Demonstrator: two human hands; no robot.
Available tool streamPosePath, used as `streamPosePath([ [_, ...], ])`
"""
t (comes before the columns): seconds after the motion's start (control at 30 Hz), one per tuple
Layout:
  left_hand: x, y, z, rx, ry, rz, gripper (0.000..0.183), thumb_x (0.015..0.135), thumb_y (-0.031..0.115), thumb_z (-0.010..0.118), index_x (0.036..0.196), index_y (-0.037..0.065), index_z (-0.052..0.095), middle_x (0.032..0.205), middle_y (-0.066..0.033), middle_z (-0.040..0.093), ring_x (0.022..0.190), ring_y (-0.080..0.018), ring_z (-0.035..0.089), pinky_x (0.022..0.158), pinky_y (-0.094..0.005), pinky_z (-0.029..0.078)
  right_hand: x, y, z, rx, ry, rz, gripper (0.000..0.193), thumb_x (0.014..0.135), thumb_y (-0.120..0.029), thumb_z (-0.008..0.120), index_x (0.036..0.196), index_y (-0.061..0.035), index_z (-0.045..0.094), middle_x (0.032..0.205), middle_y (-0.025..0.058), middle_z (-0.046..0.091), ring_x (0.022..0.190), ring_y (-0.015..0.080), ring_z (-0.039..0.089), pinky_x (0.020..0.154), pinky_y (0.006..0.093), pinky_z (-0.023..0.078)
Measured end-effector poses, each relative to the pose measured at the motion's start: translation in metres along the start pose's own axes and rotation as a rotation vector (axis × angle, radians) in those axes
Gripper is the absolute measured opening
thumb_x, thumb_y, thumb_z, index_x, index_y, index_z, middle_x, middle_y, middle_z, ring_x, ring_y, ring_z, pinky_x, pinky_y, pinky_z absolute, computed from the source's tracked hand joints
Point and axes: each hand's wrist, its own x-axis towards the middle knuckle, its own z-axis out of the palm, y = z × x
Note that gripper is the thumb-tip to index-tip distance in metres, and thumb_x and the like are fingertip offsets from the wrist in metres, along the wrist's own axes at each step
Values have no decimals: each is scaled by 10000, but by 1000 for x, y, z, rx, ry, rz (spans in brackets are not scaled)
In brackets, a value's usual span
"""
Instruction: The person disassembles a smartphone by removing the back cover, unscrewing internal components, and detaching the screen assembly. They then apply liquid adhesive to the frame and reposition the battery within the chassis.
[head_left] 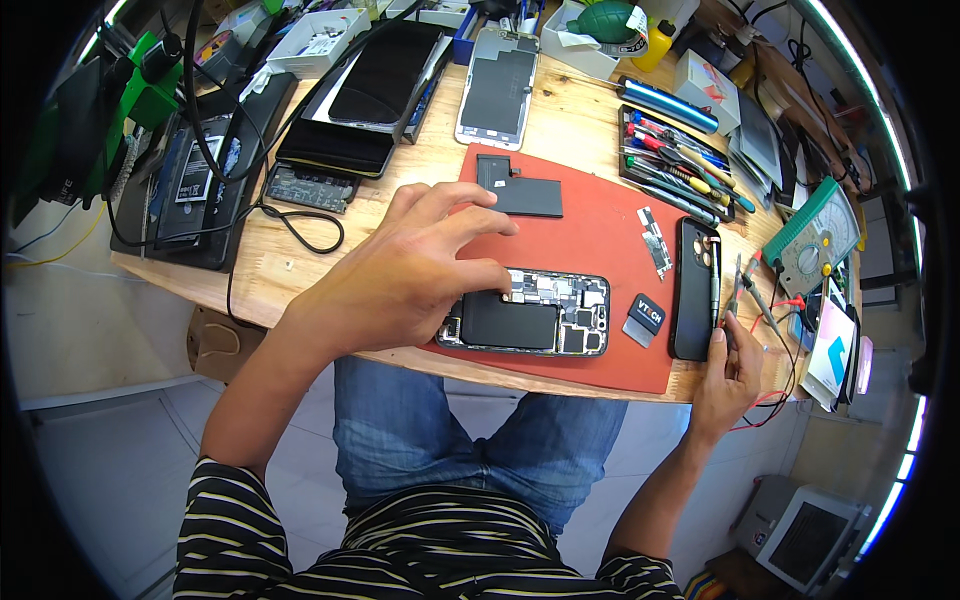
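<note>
An opened smartphone (510, 328) with its battery and circuit boards exposed lies on a red mat (580, 225) near the table's front edge. My left hand (410, 265) reaches over its left end, fingers spread, one fingertip at the phone's upper edge. My right hand (732, 375) is at the mat's right side, fingers closed on slim grey tweezers (736, 285) that point away from me. Just left of it lies a black phone case (692, 300), with a screwdriver (714, 275) along its right edge. A loose black battery (530, 197) lies farther back on the mat.
A metal shield plate (655, 242) and a small card (643, 318) lie on the mat. Behind stand a removed screen panel (498, 88), stacked phones (375, 85) and a tool tray (675, 160). At right is a green multimeter (815, 240) with leads; at left, a black cable (305, 245).
</note>
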Motion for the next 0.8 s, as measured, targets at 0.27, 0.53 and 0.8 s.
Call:
streamPosePath([
  [0.27, -15, 8, -2, -150, 63, -105, 566, 767, 206, 858, 1290, 91, 675, 1337, -131, 644, 1316, -373, 532, 1109, -494, 411, 1, 0, -3, 20, -30, -21, 256, 966, -29, 718, 1218, -33, 760, 1149, 86, 691, 1078, 194, 617, 936, 318, 494],
  [0.53, -31, 22, 11, -227, 73, -259, 1043, 640, 247, 961, 1540, 72, 463, 1349, -130, 648, 1308, -364, 517, 1130, -476, 411, -5, -16, -12, -23, 107, -74, 216, 996, -28, 676, 1202, 9, 730, 1168, 100, 683, 1149, 217, 614, 992, 348, 484],
  [0.8, -30, 21, 18, -247, 136, -213, 1160, 633, 208, 962, 1589, 38, 327, 1285, -124, 664, 1244, -346, 546, 1127, -476, 399, -76, -80, -7, 536, -384, 34, 296, 902, 23, 764, 1197, 31, 754, 763, 11, 684, 575, 19, 516, 507, 180, 355],
])
